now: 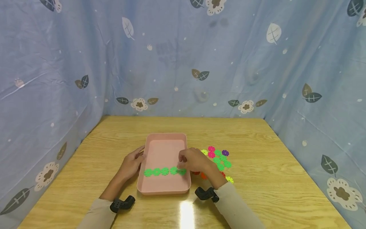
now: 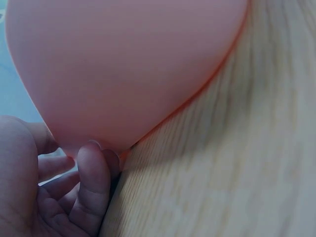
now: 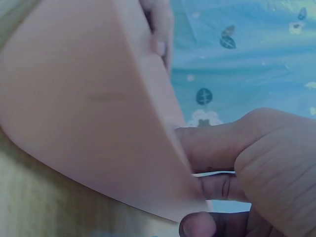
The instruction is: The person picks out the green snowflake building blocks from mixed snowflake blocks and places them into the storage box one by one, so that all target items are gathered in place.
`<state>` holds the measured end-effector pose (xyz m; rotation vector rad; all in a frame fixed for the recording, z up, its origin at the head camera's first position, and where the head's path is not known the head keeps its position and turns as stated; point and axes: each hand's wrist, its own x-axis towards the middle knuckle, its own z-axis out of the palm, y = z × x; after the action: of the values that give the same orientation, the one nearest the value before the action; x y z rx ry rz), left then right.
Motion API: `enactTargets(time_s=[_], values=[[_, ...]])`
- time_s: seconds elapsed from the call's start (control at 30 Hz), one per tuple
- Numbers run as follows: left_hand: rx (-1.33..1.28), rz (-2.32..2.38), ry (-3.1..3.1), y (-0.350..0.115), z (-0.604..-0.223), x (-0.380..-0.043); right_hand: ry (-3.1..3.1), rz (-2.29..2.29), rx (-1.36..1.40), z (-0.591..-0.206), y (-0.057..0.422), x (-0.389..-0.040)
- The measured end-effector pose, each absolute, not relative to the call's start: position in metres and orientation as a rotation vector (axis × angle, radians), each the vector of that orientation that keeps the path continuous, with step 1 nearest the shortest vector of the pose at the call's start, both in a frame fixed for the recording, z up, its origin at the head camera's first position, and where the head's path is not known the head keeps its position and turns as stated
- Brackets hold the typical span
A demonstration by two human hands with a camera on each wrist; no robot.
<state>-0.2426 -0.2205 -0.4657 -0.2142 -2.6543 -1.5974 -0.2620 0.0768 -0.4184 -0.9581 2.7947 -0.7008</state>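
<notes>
A pink tray [image 1: 164, 186] lies on the wooden table, with a row of green flower-shaped plastic discs [image 1: 165, 171] across its lower half. My left hand [image 1: 132, 162] holds the tray's left wall, its thumb at the rim. In the left wrist view its curled fingers [image 2: 94, 170] meet the tray's outer side. My right hand [image 1: 195, 160] reaches over the right wall, and its bent fingers and thumb pinch down at the right-end disc [image 1: 183, 172], partly covering it. The right wrist view shows fingers [image 3: 210, 148] passing over the tray wall [image 3: 89, 123], their tips hidden behind it.
Right of the tray lies a loose group of discs: several green ones [image 1: 220, 166], pink ones [image 1: 211, 155], a purple one [image 1: 225, 153], yellow ones [image 1: 229, 180] and an orange one [image 1: 203, 176]. My right forearm crosses over some. A blue patterned curtain [image 1: 171, 63] surrounds the table [image 1: 271, 165].
</notes>
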Motion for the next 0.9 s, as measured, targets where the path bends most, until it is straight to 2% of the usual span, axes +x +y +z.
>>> enactTargets(time_s=[0.33, 0.6, 0.9], values=[[-0.215, -1.613, -2.644, -0.221, -0.467, -0.243, 2.758, -0.948, -0.964, -0.402, 0.104, -0.270], [-0.206, -1.585, -2.649, -0.220, -0.466, -0.243, 2.790, -1.144, -0.811, -0.397, 0.140, -0.282], [-0.232, -1.626, -2.644, -0.221, -0.467, -0.243, 2.916, -1.120, -0.609, -0.410, 0.175, -0.296]])
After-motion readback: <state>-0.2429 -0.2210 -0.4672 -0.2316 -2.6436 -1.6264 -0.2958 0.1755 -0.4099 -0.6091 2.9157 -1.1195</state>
